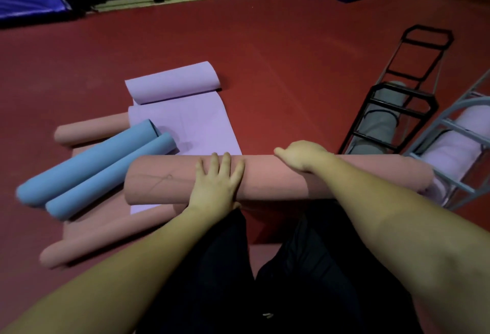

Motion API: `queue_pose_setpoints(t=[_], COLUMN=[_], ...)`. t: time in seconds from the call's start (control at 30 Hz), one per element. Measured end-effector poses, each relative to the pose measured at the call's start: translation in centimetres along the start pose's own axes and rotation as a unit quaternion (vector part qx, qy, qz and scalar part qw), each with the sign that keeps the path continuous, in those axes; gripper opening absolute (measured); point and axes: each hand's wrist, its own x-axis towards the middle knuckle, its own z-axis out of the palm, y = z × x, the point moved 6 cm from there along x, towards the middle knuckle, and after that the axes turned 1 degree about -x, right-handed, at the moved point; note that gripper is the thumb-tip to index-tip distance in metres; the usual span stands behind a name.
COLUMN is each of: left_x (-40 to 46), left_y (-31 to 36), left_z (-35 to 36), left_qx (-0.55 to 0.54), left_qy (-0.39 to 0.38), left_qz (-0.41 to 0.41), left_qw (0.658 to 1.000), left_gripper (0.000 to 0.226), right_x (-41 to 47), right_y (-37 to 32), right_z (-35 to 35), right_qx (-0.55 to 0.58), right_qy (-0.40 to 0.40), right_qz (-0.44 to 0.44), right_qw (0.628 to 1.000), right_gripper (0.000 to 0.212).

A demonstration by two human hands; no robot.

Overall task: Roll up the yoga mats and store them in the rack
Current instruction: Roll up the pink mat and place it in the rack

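Floor: dark red gym floor (278, 49) carries all mats and racks.
Rolled pink foam yoga mat (164, 179): lies crosswise just ahead of the person's knees, its right end touching the grey rack.
Left hand (214, 185): flat on top of the pink roll, fingers spread, pressing rather than gripping.
Right hand (302, 156): laid over the roll's top, fingers curled over the far side; how firmly it grips cannot be told.
Lilac foam mat (183, 124): partly unrolled beyond the pink roll, far end curled.
Blue foam mat (92, 166): two-lobed roll lying left, on other pink mats.
Black wire rack (392, 118): right side, holding a grey roll.
Grey metal rack (456, 148): far right, holding a lilac roll.
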Motion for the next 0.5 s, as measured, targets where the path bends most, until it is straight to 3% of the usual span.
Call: queue_pose_setpoints(t=[0.2, 0.5], left_x=[-0.1, -2.2], left_y=[-0.6, -0.9], left_z=[-1.7, -4.5], left_qx=[0.002, -0.088], left_qy=[0.042, -0.04], left_qz=[0.021, 0.084], left_qw=[0.999, 0.992], left_gripper=[0.104, 0.116], right_x=[-1.0, -2.6], right_y=[-0.8, -0.3], right_z=[-1.1, 0.3], right_qx=[-0.019, 0.031], right_qy=[-0.035, -0.196], right_qz=[-0.003, 0.0], right_qw=[0.999, 0.98], right_gripper=[0.067, 0.056])
